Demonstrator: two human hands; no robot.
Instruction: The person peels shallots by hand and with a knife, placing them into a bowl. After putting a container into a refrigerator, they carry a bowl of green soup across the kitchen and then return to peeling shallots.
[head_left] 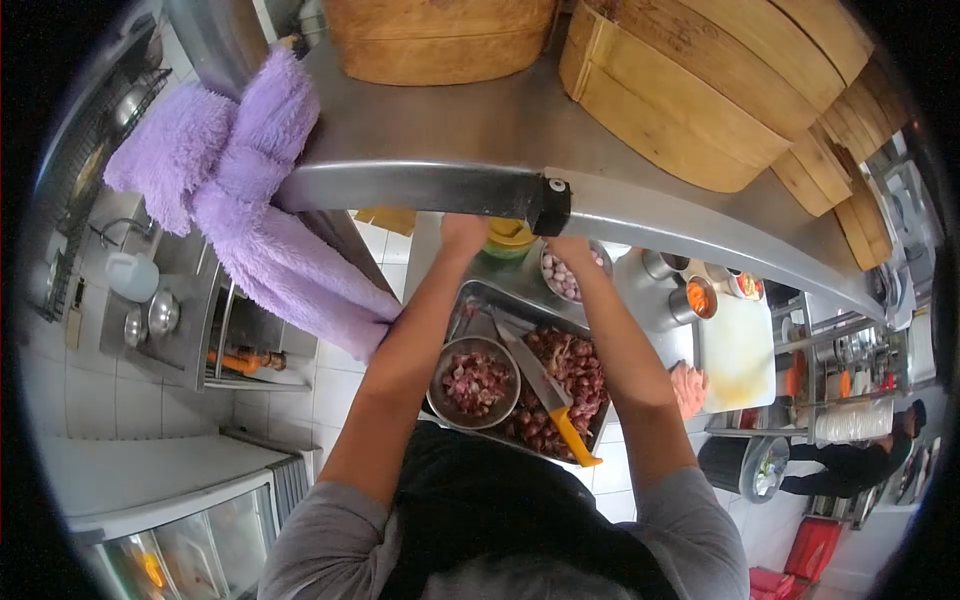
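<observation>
My left hand [464, 232] reaches under the steel shelf edge, beside a container with a yellow lid [511, 236]. On the other side of that container is my right hand [566, 248], over the rim of a bowl of small pale peeled bulbs [566, 280]. The shelf hides the fingers of both hands. Nearer to me, a metal tray [468, 296] holds reddish-purple shallots [570, 362]. Inside it sits a metal bowl of peeled, reddish pieces [477, 384]. A knife with a yellow handle [572, 436] lies across the tray, its blade pointing away from me.
Wooden steamers [440, 45] stand on the steel shelf [420, 125] above my hands. A purple towel [255, 190] hangs knotted at left. To the right are a cutting board [738, 350] and a metal pot of orange pieces [690, 303]. A person [850, 460] is at far right.
</observation>
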